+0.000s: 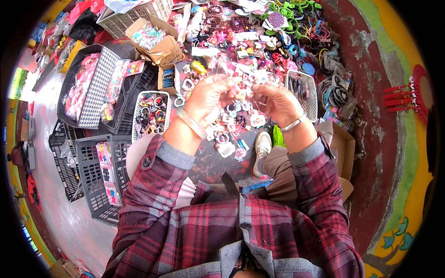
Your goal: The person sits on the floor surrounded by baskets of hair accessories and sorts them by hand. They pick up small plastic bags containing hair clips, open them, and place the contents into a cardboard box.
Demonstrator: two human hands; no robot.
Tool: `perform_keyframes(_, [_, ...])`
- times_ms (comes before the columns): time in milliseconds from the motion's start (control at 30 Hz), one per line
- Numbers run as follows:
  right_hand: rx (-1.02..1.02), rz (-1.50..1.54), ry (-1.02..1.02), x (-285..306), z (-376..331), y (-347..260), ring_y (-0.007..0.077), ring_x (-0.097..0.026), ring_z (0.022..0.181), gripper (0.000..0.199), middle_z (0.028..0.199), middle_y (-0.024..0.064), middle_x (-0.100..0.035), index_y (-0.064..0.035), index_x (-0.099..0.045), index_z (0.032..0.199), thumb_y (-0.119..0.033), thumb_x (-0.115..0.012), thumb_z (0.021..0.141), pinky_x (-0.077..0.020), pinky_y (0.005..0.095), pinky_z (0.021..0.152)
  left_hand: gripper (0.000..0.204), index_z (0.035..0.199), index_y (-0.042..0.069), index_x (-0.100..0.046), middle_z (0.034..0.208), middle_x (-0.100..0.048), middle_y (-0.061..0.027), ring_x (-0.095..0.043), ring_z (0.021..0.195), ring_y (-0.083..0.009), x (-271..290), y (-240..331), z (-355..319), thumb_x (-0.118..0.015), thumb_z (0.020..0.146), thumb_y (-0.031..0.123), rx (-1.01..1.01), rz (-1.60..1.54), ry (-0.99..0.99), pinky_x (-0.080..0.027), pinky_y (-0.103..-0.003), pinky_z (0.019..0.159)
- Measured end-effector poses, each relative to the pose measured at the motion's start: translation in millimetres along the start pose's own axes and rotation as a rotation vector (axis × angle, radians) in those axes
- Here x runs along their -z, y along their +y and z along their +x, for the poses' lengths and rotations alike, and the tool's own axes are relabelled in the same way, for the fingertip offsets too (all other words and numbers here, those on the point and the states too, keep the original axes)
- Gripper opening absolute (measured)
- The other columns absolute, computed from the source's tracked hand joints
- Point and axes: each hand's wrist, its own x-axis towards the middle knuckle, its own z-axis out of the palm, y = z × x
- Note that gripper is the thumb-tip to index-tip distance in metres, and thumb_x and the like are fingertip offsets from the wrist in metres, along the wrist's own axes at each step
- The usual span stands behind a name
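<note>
Clear packet (244, 85) is pinched by left hand (209, 95) and right hand (281, 102). Loose accessories (238, 24) are left heaped; completion cannot be judged.

Two hands (205, 99) (281, 103) — two white baskets (154, 92) (315, 95) (one shoe (263, 149)).

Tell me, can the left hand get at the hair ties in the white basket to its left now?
Probably yes: the white basket is open-topped, and nothing seems to cover the hair ties. The left hand, though, looks busy holding clear plastic packaging.
</note>
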Motion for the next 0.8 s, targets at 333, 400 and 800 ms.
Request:
perform_keyframes(333, [-0.064, 0.068, -0.045, 10, 1, 0, 0.0167, -0.057, 0.070, 0.009, 0.074, 0.0053, -0.058, -0.0024, -0.057, 0.074, -0.003, -0.061, 0.066, -0.0457, 0.0282, 0.064, 0.012, 0.092, 0.003, -0.060, 0.071, -0.057, 0.0009, -0.055, 0.064, -0.0075, -6, -5, -1, -0.061, 0.083, 0.011, -0.025, 0.078, 0.010, -0.050, -0.024, 0.064])
perform_keyframes(400, [-0.077, 0.085, -0.015, 12, 2, 0, 0.0166, -0.056, 0.068, 0.007, 0.074, 0.0052, -0.058, -0.0019, -0.057, 0.073, 0.000, -0.059, 0.066, -0.0463, 0.0287, 0.064, 0.012, 0.092, 0.003, -0.059, 0.072, -0.058, 0.0003, -0.055, 0.064, -0.0077, -10, -4, -3, -0.062, 0.083, 0.011, -0.021, 0.073, 0.001, -0.051, -0.025, 0.065])
perform_keyframes(800, [-0.027, -0.094, -0.027, -4, -10, -17, 0.0140, -0.059, 0.073, 0.012, 0.078, 0.0033, -0.059, -0.0026, -0.056, 0.089, -0.005, -0.062, 0.079, -0.0480, 0.0271, 0.066, 0.014, 0.093, 0.005, -0.058, 0.071, -0.055, 0.0024, -0.055, 0.064, -0.0077, -14, -2, -6, -0.061, 0.084, 0.015, -0.101, 0.090, 0.011, -0.050, -0.024, 0.061])
